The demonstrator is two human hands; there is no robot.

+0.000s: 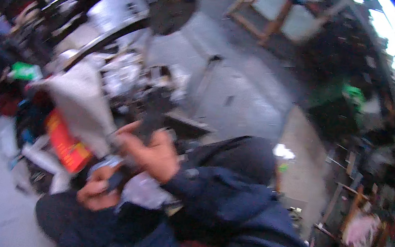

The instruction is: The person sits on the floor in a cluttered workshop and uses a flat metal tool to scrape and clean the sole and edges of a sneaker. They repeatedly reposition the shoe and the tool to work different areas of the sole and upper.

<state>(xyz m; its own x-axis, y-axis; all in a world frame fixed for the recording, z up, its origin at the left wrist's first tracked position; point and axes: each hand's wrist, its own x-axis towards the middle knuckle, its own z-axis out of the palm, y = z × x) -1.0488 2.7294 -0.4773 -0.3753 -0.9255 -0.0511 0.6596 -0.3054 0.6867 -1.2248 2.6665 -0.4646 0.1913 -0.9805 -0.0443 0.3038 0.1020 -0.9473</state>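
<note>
The picture is smeared by motion. My left hand (pixel 99 189) is low, left of the middle, its fingers curled round something small and dark that I cannot make out. Just above and to its right is my right hand (pixel 154 155), thumb and forefinger spread apart. A dark shape (pixel 152 114) shows between and beyond these fingers; whether they touch it is unclear. A pale translucent plastic bag (pixel 146 190) lies below the right hand, beside the left one. Left of my hands are a light grey sheet (pixel 80 103) and a red-orange packet (pixel 67 145) with yellow marks.
Crumpled clear plastic (pixel 123 74) and mixed clutter lie ahead. A round dark disc (pixel 173 10) and curved dark bars (pixel 107 41) stand at the far left. A wooden stool (pixel 270 14) with a blue top is far off. Frames and a pink cloth (pixel 361 232) crowd the right.
</note>
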